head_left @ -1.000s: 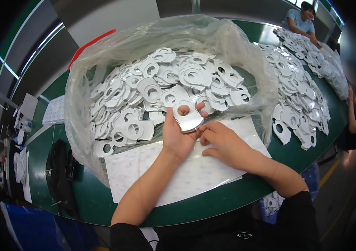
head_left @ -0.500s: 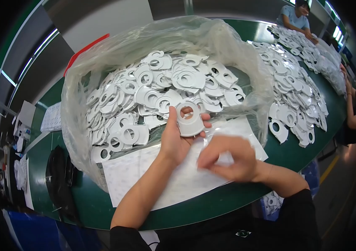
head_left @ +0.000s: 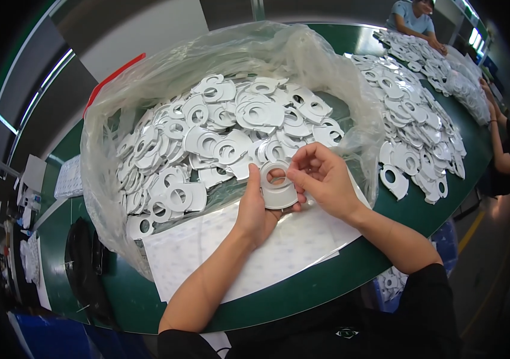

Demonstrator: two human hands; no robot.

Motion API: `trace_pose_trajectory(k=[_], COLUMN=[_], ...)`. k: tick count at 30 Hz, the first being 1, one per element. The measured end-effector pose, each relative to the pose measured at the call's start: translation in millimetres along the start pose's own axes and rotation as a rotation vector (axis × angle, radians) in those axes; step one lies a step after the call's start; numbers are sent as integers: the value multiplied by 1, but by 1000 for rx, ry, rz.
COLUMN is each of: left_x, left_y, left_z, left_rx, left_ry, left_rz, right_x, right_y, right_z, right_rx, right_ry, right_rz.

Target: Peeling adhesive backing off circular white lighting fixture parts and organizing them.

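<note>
My left hand [head_left: 254, 215] is closed around a white plastic part [head_left: 281, 196], a flat plate with a round hole and a raised ring. It is held up in front of a heap of similar parts [head_left: 177, 134] in an open clear plastic bag [head_left: 106, 179]. At the right side of the ring, the thumb and forefinger of my right hand [head_left: 331, 184] are pinched together. Whatever is between those fingertips is too small to make out. Under both hands lie white sheets with a glossy film [head_left: 207, 254].
A second heap of white parts [head_left: 413, 110] lies on the green table [head_left: 303, 290] to the right. Beyond it, a person in light blue [head_left: 412, 21] handles parts. A black pouch [head_left: 84, 263] rests at left, a red strip [head_left: 111, 81] behind the bag.
My right hand has moved up and left from over the sheets to the ring of the plastic part. My left hand still holds that part, slightly lower in view.
</note>
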State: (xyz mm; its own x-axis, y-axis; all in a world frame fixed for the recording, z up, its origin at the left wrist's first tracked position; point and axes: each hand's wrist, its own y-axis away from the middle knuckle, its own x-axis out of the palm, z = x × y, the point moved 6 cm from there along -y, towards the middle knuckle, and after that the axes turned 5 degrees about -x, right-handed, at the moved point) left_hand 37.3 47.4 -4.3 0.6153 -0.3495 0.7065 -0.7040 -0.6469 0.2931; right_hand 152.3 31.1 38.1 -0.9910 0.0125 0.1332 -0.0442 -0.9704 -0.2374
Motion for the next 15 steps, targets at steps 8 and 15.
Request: trace_pose_trajectory(k=[8,15], left_x=[-1,0], left_y=[0,-1], left_z=[0,-1], left_rx=[-1,-6], left_ry=[-8,-26], left_rz=[7,25], right_x=[0,-2], right_y=[-1,-2], right_z=[-1,-1], right_rx=[39,57], right_ry=[4,-5], right_rz=[44,57])
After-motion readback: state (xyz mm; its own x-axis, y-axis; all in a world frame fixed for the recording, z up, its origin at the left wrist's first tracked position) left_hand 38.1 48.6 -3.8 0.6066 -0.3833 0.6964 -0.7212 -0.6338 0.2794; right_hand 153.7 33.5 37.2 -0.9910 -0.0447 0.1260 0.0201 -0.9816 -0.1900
